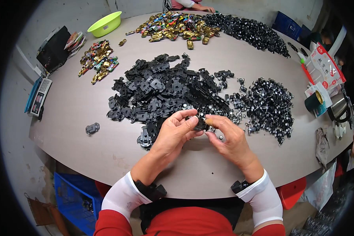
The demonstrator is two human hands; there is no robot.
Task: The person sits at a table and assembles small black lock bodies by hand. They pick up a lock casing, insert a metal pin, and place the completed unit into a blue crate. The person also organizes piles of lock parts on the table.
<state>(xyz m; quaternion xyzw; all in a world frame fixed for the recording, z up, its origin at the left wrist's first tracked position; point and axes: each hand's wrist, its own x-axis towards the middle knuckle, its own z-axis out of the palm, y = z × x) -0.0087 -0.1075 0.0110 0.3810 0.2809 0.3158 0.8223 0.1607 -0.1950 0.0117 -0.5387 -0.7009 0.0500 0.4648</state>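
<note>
My left hand (176, 131) and my right hand (229, 135) meet over the table's near side, both pinching one small black plastic part (201, 124) between fingers and thumbs. A tiny metal piece (221, 137) lies on the table just under my right fingers. Directly behind my hands spreads a big heap of black plastic chassis parts (165, 88). To the right of it lies a heap of small black wheel-and-axle pieces (269, 104). One finished black part (144, 138) rests beside my left hand.
A lone black part (92, 128) lies at the left. Colourful toy car bodies (173, 25) and a smaller pile (98, 59) sit at the back, with a green bowl (105, 23). A scale (38, 96) is at the left edge; a kettle (338, 108) and bags at the right. Another person's hand (202, 8) is across the table.
</note>
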